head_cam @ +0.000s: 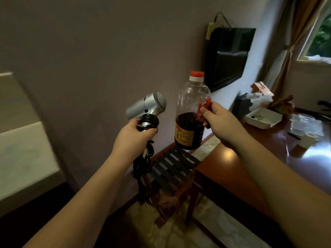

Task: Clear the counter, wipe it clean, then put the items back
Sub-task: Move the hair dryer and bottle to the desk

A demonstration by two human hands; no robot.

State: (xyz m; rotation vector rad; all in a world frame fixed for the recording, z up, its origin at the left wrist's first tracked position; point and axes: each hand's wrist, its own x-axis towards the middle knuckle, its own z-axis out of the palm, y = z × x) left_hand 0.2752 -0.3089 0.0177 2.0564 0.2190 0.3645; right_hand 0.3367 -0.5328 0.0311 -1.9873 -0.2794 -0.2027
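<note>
My left hand [133, 136] grips the handle of a silver hair dryer [148, 105], held up in the air with its black cord [143, 163] coiled round the handle and hanging below. My right hand [219, 120] holds a large clear bottle [192, 111] by its red side handle. The bottle has a red cap and is about a third full of dark liquid. Both are held above a slatted wooden rack [174, 166]. The dark wooden counter [268, 140] stretches off to the right.
On the counter lie a white tray [263, 118], a white cup [309, 139], plastic sheets [307, 125], bags and a carton at the far end. A black TV [229, 56] hangs on the wall. A bed [21, 153] is at left, a window at right.
</note>
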